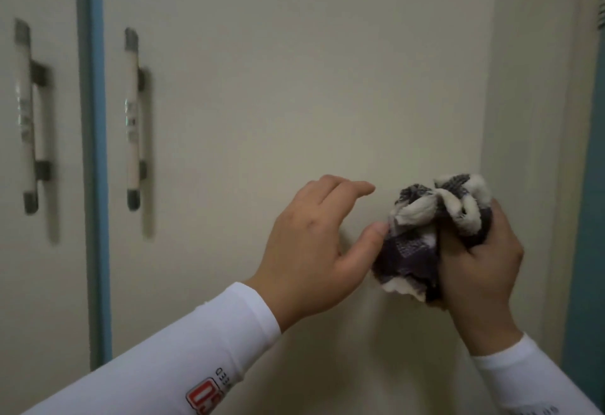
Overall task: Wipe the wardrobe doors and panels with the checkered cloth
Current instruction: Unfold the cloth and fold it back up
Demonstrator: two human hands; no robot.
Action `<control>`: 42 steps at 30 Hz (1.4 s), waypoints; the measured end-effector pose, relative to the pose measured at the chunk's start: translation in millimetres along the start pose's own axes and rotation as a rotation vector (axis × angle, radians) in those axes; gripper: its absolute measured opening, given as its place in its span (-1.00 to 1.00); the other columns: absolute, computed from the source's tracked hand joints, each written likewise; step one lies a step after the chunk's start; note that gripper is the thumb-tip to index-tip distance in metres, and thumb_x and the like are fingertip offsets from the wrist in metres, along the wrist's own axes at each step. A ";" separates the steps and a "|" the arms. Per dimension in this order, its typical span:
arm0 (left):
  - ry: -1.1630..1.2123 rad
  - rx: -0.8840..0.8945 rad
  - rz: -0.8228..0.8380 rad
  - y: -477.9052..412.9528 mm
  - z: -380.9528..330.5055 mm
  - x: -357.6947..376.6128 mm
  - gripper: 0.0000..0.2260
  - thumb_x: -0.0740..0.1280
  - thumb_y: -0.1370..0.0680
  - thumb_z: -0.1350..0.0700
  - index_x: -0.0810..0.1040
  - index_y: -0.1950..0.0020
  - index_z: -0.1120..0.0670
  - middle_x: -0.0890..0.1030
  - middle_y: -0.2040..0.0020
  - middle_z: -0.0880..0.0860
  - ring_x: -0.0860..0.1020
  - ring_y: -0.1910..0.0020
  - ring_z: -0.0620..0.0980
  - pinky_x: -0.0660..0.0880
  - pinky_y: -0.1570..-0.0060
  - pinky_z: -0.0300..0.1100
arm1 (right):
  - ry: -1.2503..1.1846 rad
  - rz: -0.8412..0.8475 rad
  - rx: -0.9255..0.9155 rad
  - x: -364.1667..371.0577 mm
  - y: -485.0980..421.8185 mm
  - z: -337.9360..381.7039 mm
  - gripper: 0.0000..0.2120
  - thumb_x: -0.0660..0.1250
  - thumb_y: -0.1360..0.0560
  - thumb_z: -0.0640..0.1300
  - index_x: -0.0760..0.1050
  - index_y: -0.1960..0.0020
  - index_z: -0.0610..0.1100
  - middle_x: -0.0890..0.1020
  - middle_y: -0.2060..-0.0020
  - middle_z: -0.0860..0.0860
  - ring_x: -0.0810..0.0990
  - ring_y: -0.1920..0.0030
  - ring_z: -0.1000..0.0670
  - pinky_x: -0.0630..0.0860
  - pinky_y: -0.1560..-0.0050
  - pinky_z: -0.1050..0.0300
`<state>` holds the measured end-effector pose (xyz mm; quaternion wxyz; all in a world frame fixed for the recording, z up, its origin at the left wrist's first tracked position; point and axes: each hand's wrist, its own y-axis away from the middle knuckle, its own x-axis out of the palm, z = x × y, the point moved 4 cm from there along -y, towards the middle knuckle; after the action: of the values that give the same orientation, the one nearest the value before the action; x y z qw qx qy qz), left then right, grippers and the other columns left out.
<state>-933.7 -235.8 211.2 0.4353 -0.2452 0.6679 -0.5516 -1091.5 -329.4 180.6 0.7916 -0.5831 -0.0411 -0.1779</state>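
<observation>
A cream wardrobe door (278,87) fills the middle of the view. The checkered cloth (425,238), dark purple and white, is bunched into a ball in front of the door's lower right part. My right hand (478,261) is clenched around it from the right. To the cloth's left my left hand (314,244) has its fingers spread over the door, and its thumb tip touches the edge of the cloth. Both wrists wear white sleeves.
A second cream door (39,283) stands at the left, split off by a blue vertical strip (95,185). Each door carries a long white bar handle (132,120) (27,117). A cream side panel (530,87) and blue edge (589,218) lie at the right.
</observation>
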 end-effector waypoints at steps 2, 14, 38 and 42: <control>0.102 -0.091 0.057 -28.8 -4.5 -1.3 -0.59 0.23 -0.45 -0.12 0.54 -0.15 0.11 0.59 -0.02 0.00 0.51 -0.01 -0.11 0.40 -0.02 -0.29 | -0.041 0.038 0.064 13.7 -27.0 12.8 -0.87 0.30 -0.43 -0.10 0.49 0.01 -0.01 0.58 0.17 0.09 0.52 0.11 0.33 0.39 0.03 0.44; 0.339 -0.557 0.146 -130.9 -4.7 -44.2 -0.54 0.38 -0.13 -0.29 0.50 0.01 -0.22 0.54 -0.04 -0.21 0.47 -0.06 -0.35 0.31 0.01 -0.56 | -0.035 0.512 0.339 67.5 -116.4 81.2 -0.75 0.24 -0.23 -0.16 0.54 0.16 0.09 0.66 0.24 0.13 0.59 0.19 0.20 0.49 0.16 0.30; 1.032 -1.217 0.285 -137.6 -43.0 -47.4 -0.88 0.23 -0.55 0.23 0.51 0.07 0.26 0.58 0.17 0.25 0.57 0.21 0.13 0.52 0.11 -0.04 | -0.088 1.330 0.508 22.1 -150.8 100.2 -0.55 0.52 -0.24 -0.03 0.53 -0.11 0.03 0.63 -0.02 0.03 0.61 0.00 0.04 0.52 -0.01 0.24; 1.011 -1.237 0.235 -133.9 -40.8 -47.4 -0.84 0.24 -0.55 0.24 0.50 0.22 0.20 0.60 0.35 0.14 0.59 0.39 0.03 0.55 0.28 -0.15 | 0.042 1.141 0.629 3.0 -148.7 84.5 -0.69 0.35 -0.43 0.12 0.56 -0.06 -0.04 0.61 0.29 0.07 0.57 0.29 0.06 0.46 0.27 0.21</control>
<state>-965.2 -212.5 353.7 -0.0792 -0.0908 0.9897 -0.0768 -1125.7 -289.0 343.2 0.8953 -0.2503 0.2404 0.2794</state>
